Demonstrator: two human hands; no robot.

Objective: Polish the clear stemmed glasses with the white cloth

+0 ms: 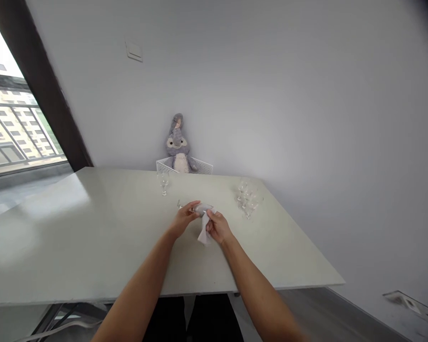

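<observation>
Between my two hands a clear stemmed glass point(201, 208) is held on its side above the table, its foot to the left and its bowl to the right. My left hand point(184, 219) is closed around the glass near its stem. In my right hand point(218, 227) a white cloth point(204, 233) is pinched against the rim of the bowl, and part of it hangs down. Some of the bowl is hidden by the cloth and fingers.
One stemmed glass point(163, 182) stands upright at the back left of the pale table point(128, 247). Several more glasses point(248, 197) stand grouped to the right. Behind the table, a grey plush toy point(178, 147) sits in a white basket point(204, 167) by the wall.
</observation>
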